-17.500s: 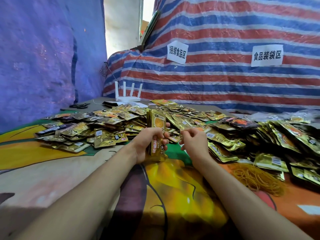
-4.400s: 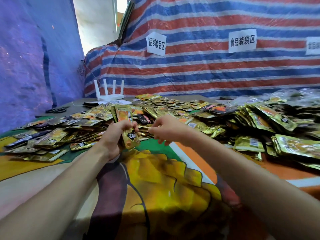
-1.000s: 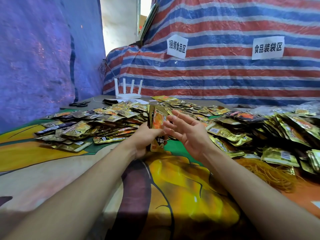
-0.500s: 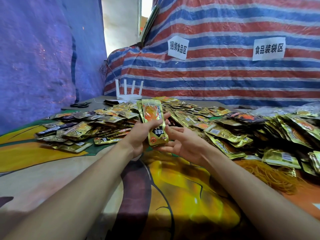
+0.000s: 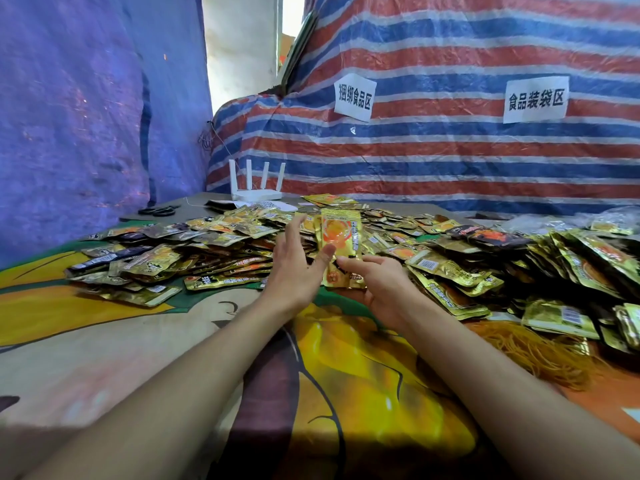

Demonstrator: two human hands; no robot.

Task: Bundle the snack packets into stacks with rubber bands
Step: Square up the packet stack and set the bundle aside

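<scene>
At the centre of the frame the right hand holds a stack of gold packets upright. The fingers curl under the stack's lower end and the thumb lies across its front. The left hand is just beside it on the left, fingers straight and spread, gripping nothing. Its thumb tip reaches the stack's left edge; whether it presses there cannot be told. No band is visible round the stack.

Loose packets lie in a wide heap across the middle of the frame, from the left edge to the right edge, behind and on both sides of the hands. A tangle of yellow bands lies at the lower right, just in front of the right-hand part of the heap. All of this rests on a cartoon-printed cloth that fills the lower frame.

Behind the heap, upper left of centre, stands a white router with four antennas, and black scissors lie to its left. A red, white and blue striped tarp fills the upper right and bears two paper signs. A blue sheet covers the upper left.
</scene>
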